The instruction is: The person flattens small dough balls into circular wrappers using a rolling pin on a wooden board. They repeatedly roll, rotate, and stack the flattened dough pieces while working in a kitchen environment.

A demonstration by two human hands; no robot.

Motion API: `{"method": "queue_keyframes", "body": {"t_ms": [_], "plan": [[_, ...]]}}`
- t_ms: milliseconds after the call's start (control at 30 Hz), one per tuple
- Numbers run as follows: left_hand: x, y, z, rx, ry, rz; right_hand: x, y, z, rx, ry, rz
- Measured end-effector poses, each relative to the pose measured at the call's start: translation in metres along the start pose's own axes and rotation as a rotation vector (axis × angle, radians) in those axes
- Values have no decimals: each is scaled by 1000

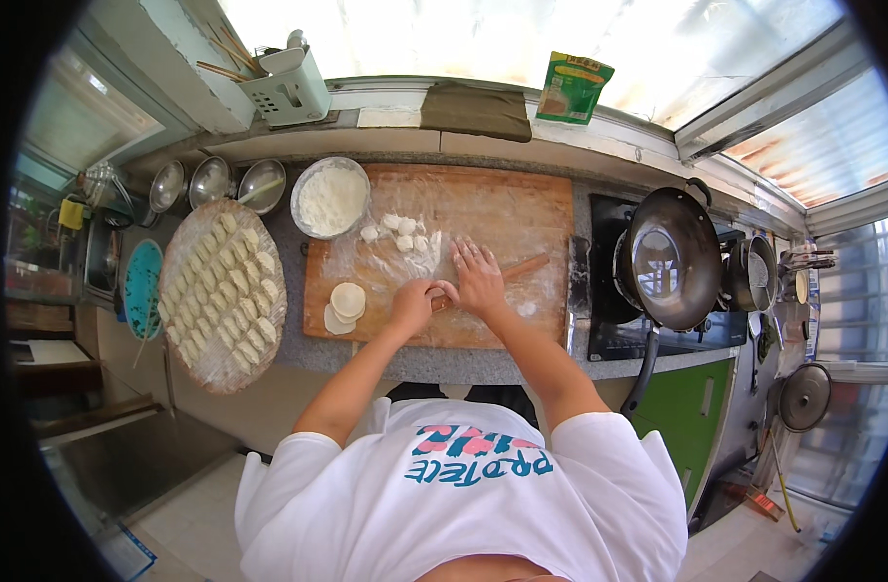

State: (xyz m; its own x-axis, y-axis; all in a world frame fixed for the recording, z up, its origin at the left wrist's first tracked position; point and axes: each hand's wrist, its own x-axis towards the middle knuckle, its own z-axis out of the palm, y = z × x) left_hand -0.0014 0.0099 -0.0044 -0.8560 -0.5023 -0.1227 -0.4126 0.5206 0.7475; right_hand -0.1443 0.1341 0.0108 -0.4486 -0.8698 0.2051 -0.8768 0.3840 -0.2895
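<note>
A wooden rolling pin [527, 267] lies slantwise on the floured wooden board [550, 204]. My right hand [477, 278] rests over it, fingers stretched forward and palm down on the pin. Close beside it, my left hand [415, 303] is closed, its fingers curled near the pin's left end; what they hold is hidden. Several small white dough pieces [405, 233] sit on flour beyond my hands. A few round, flat dough wrappers [348, 300] overlap at the board's left front.
A round tray [189, 361] bearing rows of dumplings stands left, near a flour bowl [333, 198] and metal bowls [262, 184]. To the right, a wok [672, 257] sits on the stove, its handle [642, 373] jutting toward me. A green packet [575, 88] stands on the sill.
</note>
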Motion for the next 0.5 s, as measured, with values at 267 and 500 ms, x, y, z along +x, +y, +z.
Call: {"method": "queue_keyframes", "body": {"t_ms": [267, 500], "plan": [[-5, -9, 6, 163, -78, 121, -85, -5, -8, 61, -25, -61], [3, 12, -16, 63, -30, 113, -8, -3, -1, 24, 28, -1]]}}
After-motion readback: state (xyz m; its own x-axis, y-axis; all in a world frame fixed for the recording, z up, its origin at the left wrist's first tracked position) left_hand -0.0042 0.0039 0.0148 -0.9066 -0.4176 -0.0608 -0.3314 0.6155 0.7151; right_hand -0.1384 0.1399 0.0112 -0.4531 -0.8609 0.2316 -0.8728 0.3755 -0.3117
